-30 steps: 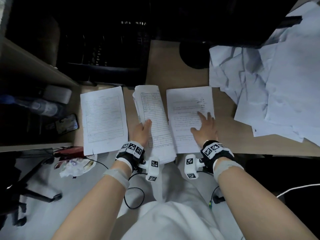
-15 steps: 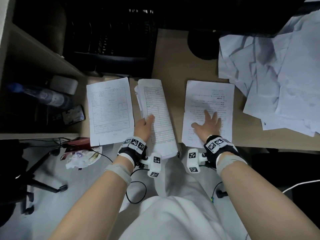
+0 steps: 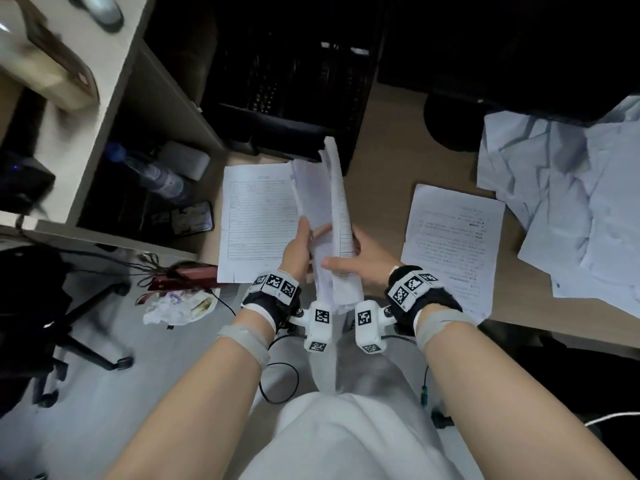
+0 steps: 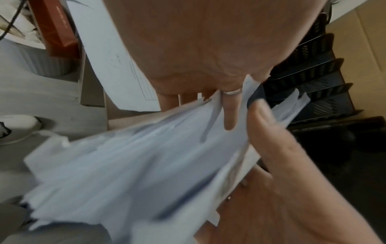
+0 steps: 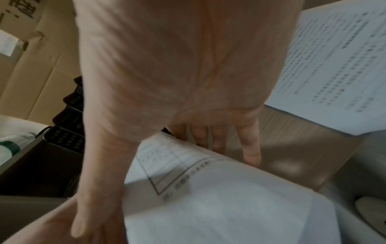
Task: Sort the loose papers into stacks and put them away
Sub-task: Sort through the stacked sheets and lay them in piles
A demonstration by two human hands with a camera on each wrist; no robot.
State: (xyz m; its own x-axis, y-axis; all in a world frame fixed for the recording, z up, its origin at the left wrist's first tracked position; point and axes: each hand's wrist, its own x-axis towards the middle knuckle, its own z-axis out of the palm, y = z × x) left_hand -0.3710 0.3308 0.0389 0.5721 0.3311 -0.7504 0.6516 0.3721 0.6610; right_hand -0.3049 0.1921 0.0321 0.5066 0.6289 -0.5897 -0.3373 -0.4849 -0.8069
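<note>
I've got the paper stack (image 3: 325, 216) up on edge at frame centre, left hand (image 3: 298, 251) and right hand (image 3: 360, 258) clamped either side, probably to square its edges before filing.

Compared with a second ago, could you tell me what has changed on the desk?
The middle stack has been lifted off the desk and tipped on edge. The right hand left the text sheet and now grips the stack together with the left hand. The form sheet and the loose pile stayed put.
</note>
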